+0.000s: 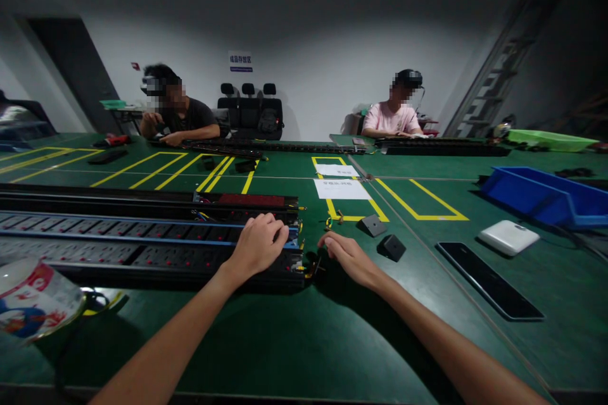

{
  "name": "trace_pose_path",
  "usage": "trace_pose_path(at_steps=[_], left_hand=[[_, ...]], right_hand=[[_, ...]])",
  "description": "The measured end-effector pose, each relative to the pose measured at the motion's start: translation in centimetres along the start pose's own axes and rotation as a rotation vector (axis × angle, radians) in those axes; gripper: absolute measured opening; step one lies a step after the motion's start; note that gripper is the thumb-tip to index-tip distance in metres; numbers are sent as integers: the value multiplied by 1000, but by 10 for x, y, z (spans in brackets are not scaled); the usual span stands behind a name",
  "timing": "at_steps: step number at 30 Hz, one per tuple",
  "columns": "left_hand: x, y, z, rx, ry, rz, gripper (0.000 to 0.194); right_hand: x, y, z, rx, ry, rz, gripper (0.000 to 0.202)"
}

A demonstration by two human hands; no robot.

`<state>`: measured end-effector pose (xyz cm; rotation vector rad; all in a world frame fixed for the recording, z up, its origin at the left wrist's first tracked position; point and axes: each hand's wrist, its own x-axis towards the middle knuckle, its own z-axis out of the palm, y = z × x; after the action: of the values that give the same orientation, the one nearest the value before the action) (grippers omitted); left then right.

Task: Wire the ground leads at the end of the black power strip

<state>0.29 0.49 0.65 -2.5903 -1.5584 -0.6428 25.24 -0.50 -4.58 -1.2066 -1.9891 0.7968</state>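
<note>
Resting on power strips (185, 257): left hand (261, 242), grip hidden | right hand (346, 253): fingers (334, 242) curled, hold unclear | strips cropped

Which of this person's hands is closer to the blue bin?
The right hand, to the left of the blue bin. The left hand is farther left, over the power strips.

Blk pwr strips (164, 254), red switches (174, 264); grn tbl (266, 335), ylw lines (441, 218).
</note>
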Motion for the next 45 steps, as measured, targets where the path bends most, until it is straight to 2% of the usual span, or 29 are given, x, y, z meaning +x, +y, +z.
trace_pose_path(at_steps=[7,14,17,20,23,25,28,31,33,38,45], left_hand=[[7,-18,-2,-139,-33,-122,39],[7,-32,-4,49,-55,-176,33],[7,-37,-3,42,-26,-201,25],[7,-41,-1,93,33,-140,28],[6,-44,3,159,62,-110,34],[6,-45,5,170,71,-118,37],[6,-47,9,159,62,-121,41],[7,-50,13,155,20,-119,45],[7,-52,16,150,-19,-133,48],[8,-56,17,135,-81,-158,51],[9,-56,16,159,-101,-157,51]], right_hand=[[0,4,2,19,23,42,42],[5,13,4,87,74,110,46],[18,20,6,163,93,195,48],[44,23,8,187,87,300,47],[77,22,12,60,58,311,35],[96,19,16,-107,71,292,37],[111,17,25,-198,107,310,36],[107,15,34,-333,182,289,37],[101,13,37,-426,157,241,37],[98,6,36,-556,69,269,40],[101,1,31,-595,17,254,39]])
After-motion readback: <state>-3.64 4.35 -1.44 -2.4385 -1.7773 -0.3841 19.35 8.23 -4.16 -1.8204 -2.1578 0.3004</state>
